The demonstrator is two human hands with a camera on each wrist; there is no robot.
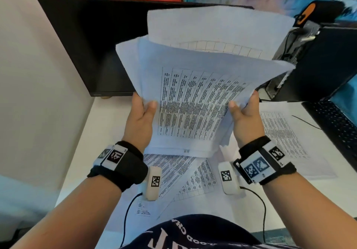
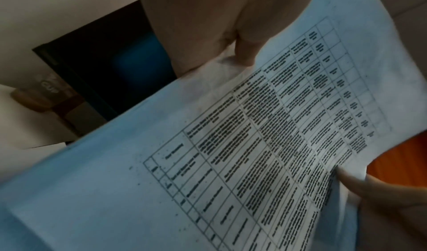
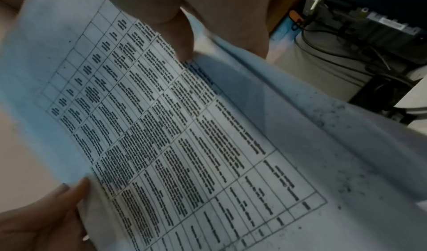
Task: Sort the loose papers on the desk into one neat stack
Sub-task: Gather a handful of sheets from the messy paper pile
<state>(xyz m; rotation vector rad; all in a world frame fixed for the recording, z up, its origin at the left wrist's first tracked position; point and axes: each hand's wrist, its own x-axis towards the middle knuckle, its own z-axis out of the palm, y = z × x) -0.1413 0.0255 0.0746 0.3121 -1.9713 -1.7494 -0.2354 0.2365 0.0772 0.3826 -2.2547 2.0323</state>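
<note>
Over desk point(image 1: 108, 125), papers point(image 1: 193, 98) between both hands' fingers point(image 1: 152, 106).

The head view is bright and even, with straight lines bending at the edges. Both wrist views are dim, bluish and grainy; the printed text on the papers point(image 2: 265, 145) is smeared by blur.

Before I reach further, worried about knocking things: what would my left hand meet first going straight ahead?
Probably the monitor: the left hand, gripping the held papers, points toward its lower edge, though depth is unclear.
</note>
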